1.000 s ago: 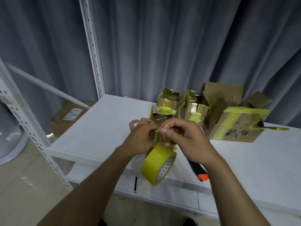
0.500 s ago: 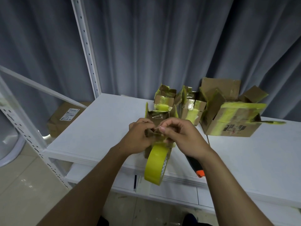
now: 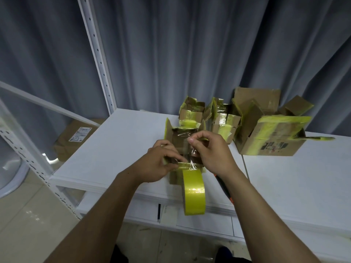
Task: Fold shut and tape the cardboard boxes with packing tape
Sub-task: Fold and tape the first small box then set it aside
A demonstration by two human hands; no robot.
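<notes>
A small cardboard box with yellow-taped flaps stands on the white table near its front edge. A yellow roll of packing tape hangs below my hands on a clear strip of tape. My left hand pinches that strip at the box's near edge. My right hand pinches the strip higher up, over the box's open top. The near side of the box is hidden behind my hands.
Several more opened, yellow-taped cardboard boxes stand at the back of the table. A black and orange tool lies under my right wrist. A white shelf post rises at the back left. A labelled box sits on the floor, left.
My hands have drawn apart, with a stretch of clear tape now pulled out between them. The roll has turned edge-on and hangs lower below the box.
</notes>
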